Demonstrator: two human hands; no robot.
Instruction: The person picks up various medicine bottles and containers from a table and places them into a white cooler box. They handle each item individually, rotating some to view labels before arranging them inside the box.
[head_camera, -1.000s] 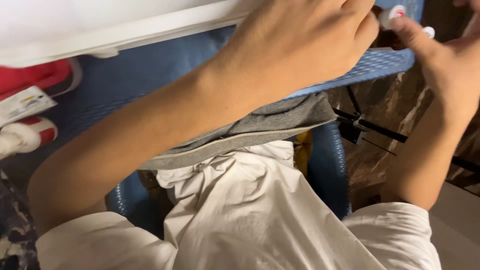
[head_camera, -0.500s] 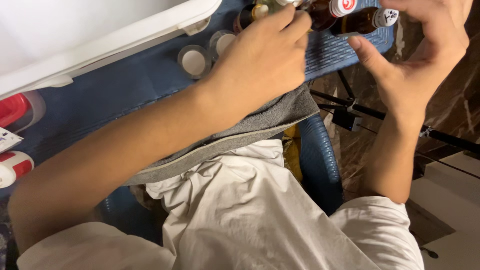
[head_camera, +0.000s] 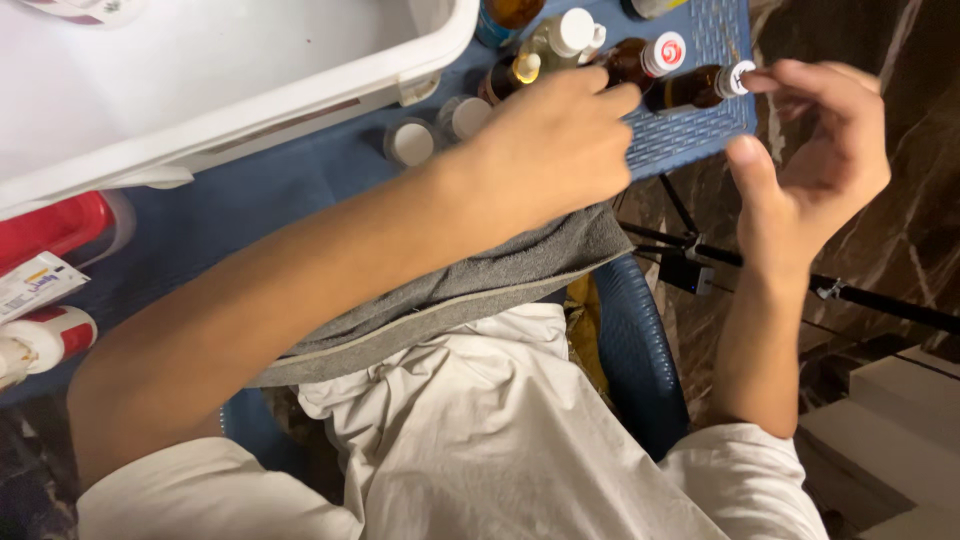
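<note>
- A small brown glass bottle with a white cap (head_camera: 703, 86) is lying on its side at the far right corner of the blue woven-plastic counter (head_camera: 690, 140), its long axis running left to right and its cap pointing right, toward the counter's edge.
- The right hand (head_camera: 812, 160) is hovering just beside that cap, open and curved, gripping nothing; its fingertips (head_camera: 768, 80) are touching or all but touching the cap, and the thumb is pointing up below the bottle, off the counter's edge.
- The left hand (head_camera: 545, 150) is resting knuckles-up on the counter just left of the bottle, fingers curled toward a second brown bottle with a red-and-white cap (head_camera: 640, 60); I cannot tell whether it is gripping anything.
- The right hand is the nearer to the white-capped bottle.
- Behind the left hand, a pale bottle with a white cap (head_camera: 562, 38) and two small round clear lids (head_camera: 436, 130) are sitting close together.
- A white plastic bin (head_camera: 250, 90) is taking up the counter's left half; a red-and-white container (head_camera: 55, 335) is lying at the left edge.
- A grey cloth (head_camera: 480, 285) is hanging over the near edge above a white shirt, and dark marbled flooring with a black stand is showing on the right.
</note>
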